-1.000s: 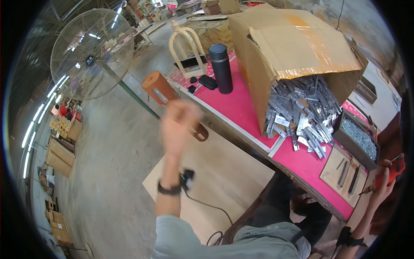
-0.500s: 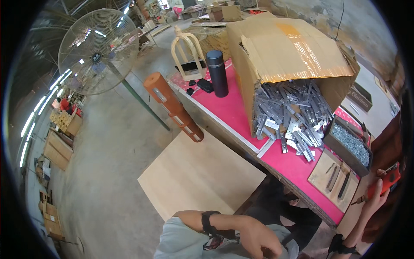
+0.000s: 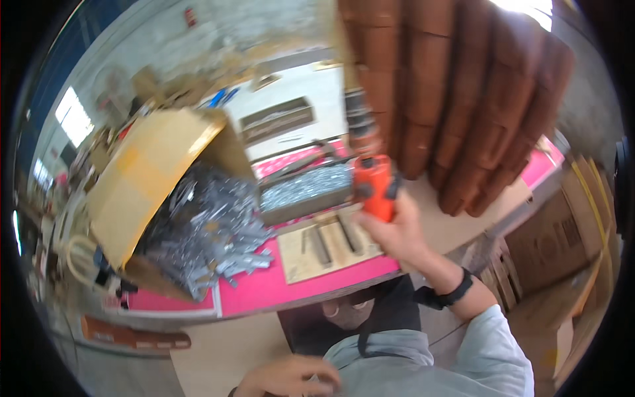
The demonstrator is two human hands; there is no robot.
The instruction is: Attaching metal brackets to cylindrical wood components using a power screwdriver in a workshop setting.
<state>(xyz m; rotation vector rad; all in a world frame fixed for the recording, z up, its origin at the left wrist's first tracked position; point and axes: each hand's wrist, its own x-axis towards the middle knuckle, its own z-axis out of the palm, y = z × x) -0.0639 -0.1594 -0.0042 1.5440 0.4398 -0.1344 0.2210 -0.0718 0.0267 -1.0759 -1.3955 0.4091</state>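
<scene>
Gripping a red handheld tool [image 3: 372,182], the right hand [image 3: 401,228] has its fingers wrapped round the body; the hands are well apart. The tool's red body has its long axis roughly along 12 to 6 o'clock, and the right hand, clearly the nearer of the 2, meets it from 5. Blur hides the working tip; whether the dark ringed cylinder [image 3: 360,119] at 12 belongs to the tool, I cannot tell.

The left hand [image 3: 288,376] is low near the waist, at 7 o'clock from the tool; I cannot tell whether its blurred fingers hold anything.

At 9 o'clock, near the tool, a dark tray [image 3: 304,210] of small metal pieces [image 3: 311,186] sits on the pink tabletop [image 3: 248,291]; at 7 lies a pale wooden board [image 3: 291,261] bearing 2 dark strips [image 3: 347,233]. Farther out, between 8 and 9, metal plates [image 3: 205,228] spill from a cardboard box [image 3: 149,172]. Brown rounded columns [image 3: 423,86] stand at 1.
</scene>
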